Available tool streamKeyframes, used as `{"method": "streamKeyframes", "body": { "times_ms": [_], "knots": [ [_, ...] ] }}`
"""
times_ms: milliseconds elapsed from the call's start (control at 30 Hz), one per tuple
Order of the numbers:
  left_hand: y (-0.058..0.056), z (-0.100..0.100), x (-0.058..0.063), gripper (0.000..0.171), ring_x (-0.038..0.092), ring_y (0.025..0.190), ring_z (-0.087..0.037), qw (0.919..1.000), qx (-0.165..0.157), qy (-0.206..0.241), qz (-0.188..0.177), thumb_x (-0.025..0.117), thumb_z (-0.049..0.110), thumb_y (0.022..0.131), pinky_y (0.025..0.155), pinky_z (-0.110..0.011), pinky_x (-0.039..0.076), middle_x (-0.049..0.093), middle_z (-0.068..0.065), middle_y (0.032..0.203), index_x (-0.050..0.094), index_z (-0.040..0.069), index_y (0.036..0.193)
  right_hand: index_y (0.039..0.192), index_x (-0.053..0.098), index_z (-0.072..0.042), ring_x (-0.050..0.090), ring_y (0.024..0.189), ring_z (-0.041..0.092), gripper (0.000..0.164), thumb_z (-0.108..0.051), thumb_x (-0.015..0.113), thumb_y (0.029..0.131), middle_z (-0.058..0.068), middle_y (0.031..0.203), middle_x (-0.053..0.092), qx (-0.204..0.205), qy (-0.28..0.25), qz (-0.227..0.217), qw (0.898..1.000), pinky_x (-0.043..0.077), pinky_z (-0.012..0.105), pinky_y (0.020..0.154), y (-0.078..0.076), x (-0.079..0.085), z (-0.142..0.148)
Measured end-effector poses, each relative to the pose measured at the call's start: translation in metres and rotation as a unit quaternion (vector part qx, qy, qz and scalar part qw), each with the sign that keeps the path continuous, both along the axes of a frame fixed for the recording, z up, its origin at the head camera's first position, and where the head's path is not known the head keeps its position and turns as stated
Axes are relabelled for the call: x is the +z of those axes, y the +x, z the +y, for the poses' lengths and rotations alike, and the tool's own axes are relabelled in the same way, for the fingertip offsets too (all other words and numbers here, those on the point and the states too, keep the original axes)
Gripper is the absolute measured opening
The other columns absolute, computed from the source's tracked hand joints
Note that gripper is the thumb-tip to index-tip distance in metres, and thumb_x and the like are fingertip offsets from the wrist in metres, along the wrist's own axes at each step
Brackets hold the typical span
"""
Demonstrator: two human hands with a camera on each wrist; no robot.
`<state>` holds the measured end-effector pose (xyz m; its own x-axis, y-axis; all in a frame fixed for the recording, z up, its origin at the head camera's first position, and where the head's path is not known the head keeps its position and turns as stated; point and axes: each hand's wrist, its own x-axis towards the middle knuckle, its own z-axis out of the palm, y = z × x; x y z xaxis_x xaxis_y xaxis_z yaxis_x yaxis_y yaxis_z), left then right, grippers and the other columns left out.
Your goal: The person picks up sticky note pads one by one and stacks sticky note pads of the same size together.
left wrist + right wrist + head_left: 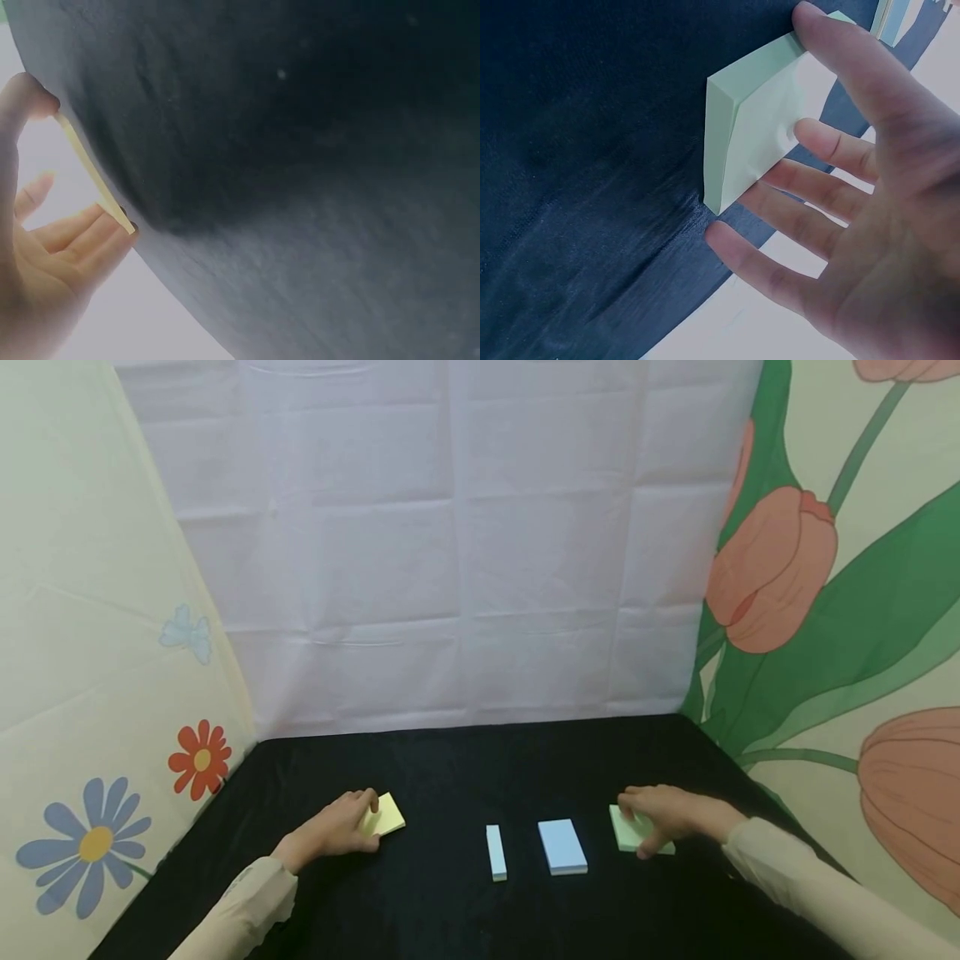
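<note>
At the left of the black table, my left hand (333,828) grips a thin yellow sticky note pad (389,815). In the left wrist view the thumb is at one end of the pad (94,174) and the fingertips at the other. On the right side, my right hand (678,812) holds a thicker pale green sticky note pad (624,832) by its opposite edges. The right wrist view shows the thumb on one edge of the green pad (761,131), the middle fingers at the other, and the little finger off it.
Between the hands lie a narrow light blue pad (496,850) and a wider blue sticky note pad (562,845). Black cloth (442,777) covers the table. A creased white sheet (465,568) hangs behind, with flower-printed cloths (90,693) at both sides.
</note>
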<state>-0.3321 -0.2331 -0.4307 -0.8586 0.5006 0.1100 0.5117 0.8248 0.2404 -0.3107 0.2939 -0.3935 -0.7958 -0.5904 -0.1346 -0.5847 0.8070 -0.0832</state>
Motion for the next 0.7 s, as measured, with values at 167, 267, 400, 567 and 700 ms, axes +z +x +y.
{"method": "streamKeyframes", "body": {
  "times_ms": [167,267,400,567,700],
  "knots": [
    [0.001,0.004,-0.001,0.041,0.041,0.076,-0.016,1.0,-0.008,-0.002,-0.002,0.065,0.035,0.072,0.065,-0.033,0.037,0.043,0.002,0.087,0.044,0.018,0.103,0.093,0.049,-0.022,0.044,0.07,0.009,0.05,-0.047,0.076,0.059,-0.009,0.086,0.045,-0.006,0.003,0.0,1.0,0.04,0.031,0.061,0.002,0.0,-0.001],
    [0.002,0.006,-0.001,0.041,0.041,0.076,-0.015,0.9999,-0.015,-0.002,0.003,0.065,0.036,0.072,0.064,-0.032,0.037,0.043,0.003,0.086,0.043,0.018,0.103,0.094,0.049,-0.022,0.044,0.07,0.01,0.05,-0.047,0.076,0.06,-0.009,0.087,0.045,-0.007,0.003,-0.001,1.0,0.04,0.031,0.062,0.002,0.001,-0.001],
    [0.002,0.009,0.0,0.04,0.041,0.076,-0.014,0.9996,-0.025,-0.005,0.012,0.064,0.035,0.072,0.065,-0.031,0.037,0.043,0.004,0.086,0.043,0.018,0.102,0.093,0.049,-0.022,0.044,0.07,0.009,0.05,-0.048,0.075,0.059,-0.009,0.086,0.045,-0.001,0.004,0.006,1.0,0.04,0.032,0.062,0.002,0.001,0.0],
    [0.003,0.013,0.0,0.04,0.041,0.076,-0.015,0.9995,-0.029,-0.007,0.004,0.064,0.035,0.071,0.064,-0.031,0.037,0.043,0.004,0.086,0.043,0.018,0.101,0.094,0.048,-0.022,0.043,0.07,0.008,0.05,-0.048,0.075,0.06,-0.009,0.086,0.045,0.008,0.0,0.009,1.0,0.04,0.031,0.062,0.0,0.0,0.001],
    [0.004,0.016,-0.001,0.04,0.041,0.076,-0.014,0.9993,-0.034,-0.015,-0.005,0.063,0.037,0.071,0.064,-0.03,0.037,0.043,0.005,0.086,0.043,0.019,0.101,0.094,0.048,-0.022,0.043,0.069,0.008,0.05,-0.047,0.075,0.06,-0.009,0.086,0.045,0.009,-0.003,0.005,1.0,0.04,0.03,0.061,0.0,0.0,0.001]
  ]
}}
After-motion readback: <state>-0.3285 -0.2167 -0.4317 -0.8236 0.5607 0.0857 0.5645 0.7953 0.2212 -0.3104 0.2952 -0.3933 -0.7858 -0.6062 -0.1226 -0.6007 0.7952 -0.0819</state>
